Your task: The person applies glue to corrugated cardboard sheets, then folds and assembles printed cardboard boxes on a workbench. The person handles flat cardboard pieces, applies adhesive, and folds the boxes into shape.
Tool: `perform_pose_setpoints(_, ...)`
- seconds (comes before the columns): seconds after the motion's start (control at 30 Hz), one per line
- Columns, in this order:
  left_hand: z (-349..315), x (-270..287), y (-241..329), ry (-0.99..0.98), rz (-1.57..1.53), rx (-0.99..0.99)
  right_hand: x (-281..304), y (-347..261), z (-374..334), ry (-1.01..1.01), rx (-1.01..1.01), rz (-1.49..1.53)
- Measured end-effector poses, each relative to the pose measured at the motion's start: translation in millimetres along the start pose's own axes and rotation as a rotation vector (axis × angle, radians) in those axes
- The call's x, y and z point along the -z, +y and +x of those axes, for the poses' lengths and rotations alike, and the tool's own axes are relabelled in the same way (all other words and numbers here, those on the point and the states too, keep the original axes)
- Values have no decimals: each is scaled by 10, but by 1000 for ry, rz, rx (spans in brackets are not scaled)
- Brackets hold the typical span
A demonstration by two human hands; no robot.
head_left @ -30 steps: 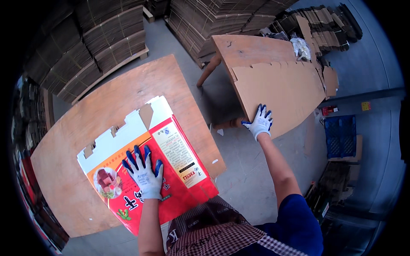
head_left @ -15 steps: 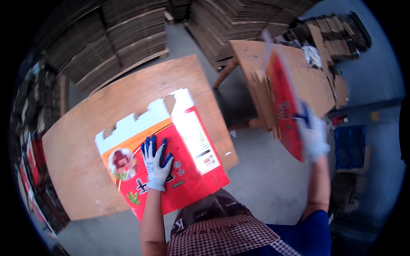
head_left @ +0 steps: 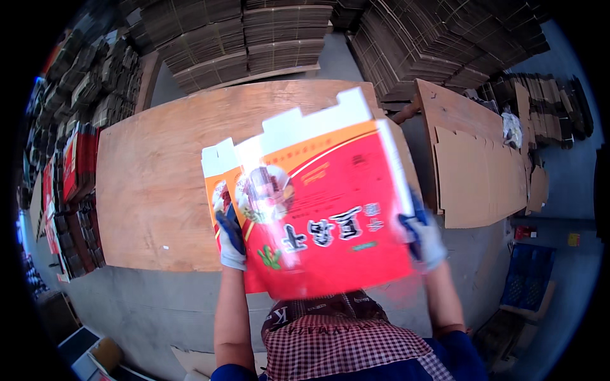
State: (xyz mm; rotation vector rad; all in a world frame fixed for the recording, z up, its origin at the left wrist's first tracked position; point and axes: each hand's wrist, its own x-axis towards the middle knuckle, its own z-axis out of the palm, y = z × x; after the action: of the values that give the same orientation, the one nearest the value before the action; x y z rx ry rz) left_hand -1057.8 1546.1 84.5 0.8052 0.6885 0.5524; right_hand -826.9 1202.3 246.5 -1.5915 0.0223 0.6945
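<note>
A flattened red printed carton (head_left: 330,190) with white tabs along its far edge is tilted above the near side of the table. My right hand (head_left: 426,238), in a white glove with blue fingers, grips its right edge. A second flattened carton (head_left: 217,166) of like print shows from under its left side. At the left edge of the two, my left hand (head_left: 232,240), gloved the same way, has its fingers closed around the cardboard. The upper carton hides most of the lower one, and some fingers are hidden.
A wooden table (head_left: 152,184) lies under the cartons. Plain cardboard sheets (head_left: 480,181) rest on another table to the right. Bundled cardboard stacks (head_left: 279,38) stand behind, with red printed cartons (head_left: 79,165) at the left. A blue crate (head_left: 528,276) is at the right.
My right hand has brought the second carton leftward from the side table, over the first one. My left hand has gone from lying flat on the first carton to its left edge. The view has turned.
</note>
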Motion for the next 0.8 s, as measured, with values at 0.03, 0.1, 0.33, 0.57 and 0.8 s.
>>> perform_pose_setpoints(0.03, 51, 91, 55, -34, -24, -27, -102, 359, 77, -36, -14, 23)
perform_pose_setpoints(0.1, 85, 561, 127, -77, 271, -134, -350, 981, 220, -98, -11, 40)
perform_pose_setpoints(0.33, 149, -1, 455, 199, 1377, -532, -605, 1350, 120, -16, -122, -185)
perform_pose_setpoints(0.57, 202, -1623, -347, -399, 1774, -612, -362, 1023, 249, 50, 176, -940)
perform_pose_setpoints(0.8, 286, -1732, -621, -385, 1840, -558, 849, 999, 900, 470, 12, -570)
